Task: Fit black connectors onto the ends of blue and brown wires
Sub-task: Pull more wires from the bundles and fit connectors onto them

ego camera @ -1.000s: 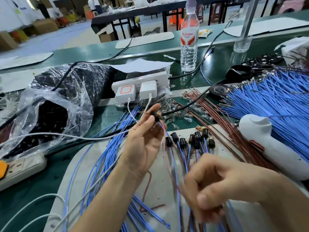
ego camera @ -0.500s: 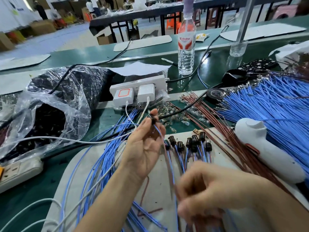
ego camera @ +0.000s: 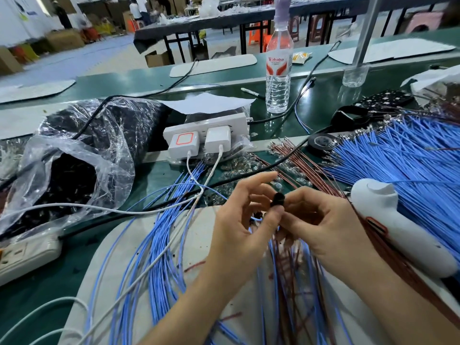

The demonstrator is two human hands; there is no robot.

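Observation:
A small black connector [ego camera: 278, 199] sits between the fingertips of both hands at the frame's middle. My left hand [ego camera: 245, 220] pinches it from the left, index finger raised. My right hand [ego camera: 321, 220] pinches it from the right. Blue and brown wires [ego camera: 286, 265] trail down from under the hands over a pale work mat [ego camera: 199, 245]. More loose blue wires [ego camera: 159, 245] lie to the left. A big fan of blue wires [ego camera: 403, 165] and a row of brown wires [ego camera: 301, 163] lie at the right. The fitted connectors seen earlier are hidden behind my hands.
A clear plastic bag of black connectors [ego camera: 69, 175] lies at the left. A white power strip with chargers [ego camera: 206, 138] and a water bottle [ego camera: 278, 70] stand behind. A white handheld tool [ego camera: 398, 225] lies at the right, a second power strip [ego camera: 27, 252] at the lower left.
My right hand rose from the lower wires to meet my left hand, and both now pinch the black connector. The camera view shifted down and left a little.

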